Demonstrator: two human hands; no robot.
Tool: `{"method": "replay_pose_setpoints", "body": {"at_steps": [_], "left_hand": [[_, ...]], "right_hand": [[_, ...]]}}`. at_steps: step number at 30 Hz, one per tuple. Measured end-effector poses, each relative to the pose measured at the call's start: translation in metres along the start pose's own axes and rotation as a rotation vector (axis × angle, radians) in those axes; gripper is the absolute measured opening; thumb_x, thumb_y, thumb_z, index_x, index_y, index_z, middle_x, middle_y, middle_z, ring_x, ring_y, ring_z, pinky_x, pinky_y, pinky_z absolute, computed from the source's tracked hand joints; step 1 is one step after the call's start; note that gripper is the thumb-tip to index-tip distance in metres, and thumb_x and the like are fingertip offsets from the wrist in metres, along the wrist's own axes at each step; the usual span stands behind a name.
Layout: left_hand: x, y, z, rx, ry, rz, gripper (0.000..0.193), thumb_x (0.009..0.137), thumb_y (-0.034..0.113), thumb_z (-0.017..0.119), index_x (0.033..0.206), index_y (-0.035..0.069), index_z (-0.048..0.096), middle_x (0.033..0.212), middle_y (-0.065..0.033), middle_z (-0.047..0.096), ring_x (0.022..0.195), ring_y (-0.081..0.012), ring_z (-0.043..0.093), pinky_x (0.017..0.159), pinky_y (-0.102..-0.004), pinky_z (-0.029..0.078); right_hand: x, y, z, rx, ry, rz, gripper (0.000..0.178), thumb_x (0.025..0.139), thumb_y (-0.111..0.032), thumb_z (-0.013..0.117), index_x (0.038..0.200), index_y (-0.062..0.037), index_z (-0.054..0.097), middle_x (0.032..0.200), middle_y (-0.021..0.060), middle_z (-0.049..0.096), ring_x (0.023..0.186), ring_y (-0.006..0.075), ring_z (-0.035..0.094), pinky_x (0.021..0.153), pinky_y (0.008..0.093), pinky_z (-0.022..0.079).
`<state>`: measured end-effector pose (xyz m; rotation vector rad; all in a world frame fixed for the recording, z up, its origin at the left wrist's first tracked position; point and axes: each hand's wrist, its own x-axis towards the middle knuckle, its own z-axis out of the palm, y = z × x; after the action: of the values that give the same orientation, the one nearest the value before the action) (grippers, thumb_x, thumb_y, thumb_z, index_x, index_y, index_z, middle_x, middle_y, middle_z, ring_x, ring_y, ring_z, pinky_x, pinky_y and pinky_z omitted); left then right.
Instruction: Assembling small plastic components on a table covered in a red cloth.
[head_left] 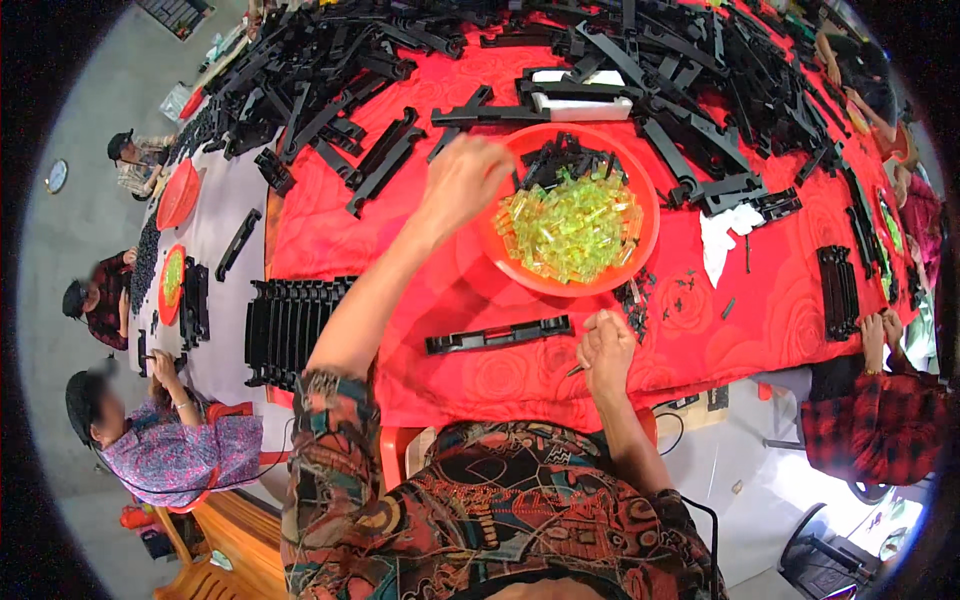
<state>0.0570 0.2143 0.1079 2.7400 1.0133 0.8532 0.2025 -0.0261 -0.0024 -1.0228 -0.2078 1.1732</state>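
Observation:
My left hand is raised by the left rim of a red bowl, its fingers drawn together. What they hold, if anything, I cannot make out. In the bowl lie many small yellow-green translucent pieces, with small black parts behind them. My right hand is closed just below the bowl, and the thin dark tip of something sticks out on its left. One long black plastic strip lies on the red cloth between my forearms, apart from both hands.
Long black strips are heaped along the far side. A row of strips lies left of my left forearm. Small black bits and a crumpled white tissue lie right of the bowl. Co-workers sit at both sides.

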Motion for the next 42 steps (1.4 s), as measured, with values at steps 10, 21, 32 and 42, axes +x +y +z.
{"method": "replay_pose_setpoints", "body": {"at_steps": [10,21,32,42], "left_hand": [[0.156,-0.054,0.147,0.293,-0.382,-0.053,0.02,0.08,0.015,0.055,0.094,0.012,0.068,0.096,-0.0139,0.066,0.094,-0.0331,0.061,0.079,-0.0464,0.05],[0.181,-0.078,0.179,0.497,-0.211,0.199,0.014,0.078,0.012,0.057,0.09,0.008,0.063,0.096,-0.0098,0.064,0.092,-0.0278,0.061,0.08,-0.0453,0.049],[0.242,-0.093,0.098,0.121,-0.086,-0.041,0.016,0.071,0.024,0.066,0.08,0.012,0.067,0.077,-0.0118,0.067,0.071,-0.0272,0.066,0.062,-0.0388,0.051],[0.132,-0.116,-0.039,-0.056,0.102,-0.134,0.022,0.076,0.025,0.068,0.079,0.005,0.062,0.068,-0.0125,0.061,0.059,-0.0231,0.06,0.056,-0.036,0.045]], "right_hand": [[-0.002,0.0,-0.007,0.021,-0.054,0.038,0.027,0.096,-0.018,0.046,0.078,0.0005,0.051,0.051,-0.0044,0.031,0.037,0.0048,0.025,0.034,0.0234,0.025],[-0.001,-0.008,-0.005,0.012,-0.107,0.07,0.028,0.097,-0.021,0.047,0.076,-0.0025,0.048,0.052,-0.003,0.03,0.039,0.0058,0.026,0.037,0.0232,0.026],[-0.001,-0.008,-0.007,-0.007,-0.108,0.076,0.029,0.097,-0.022,0.048,0.082,0.0024,0.052,0.049,-0.0027,0.033,0.04,0.0057,0.027,0.039,0.0245,0.027],[0.001,-0.004,-0.009,-0.004,-0.102,0.066,0.026,0.096,-0.02,0.048,0.079,-0.0007,0.05,0.054,-0.001,0.037,0.04,0.006,0.029,0.036,0.0234,0.027]]}}
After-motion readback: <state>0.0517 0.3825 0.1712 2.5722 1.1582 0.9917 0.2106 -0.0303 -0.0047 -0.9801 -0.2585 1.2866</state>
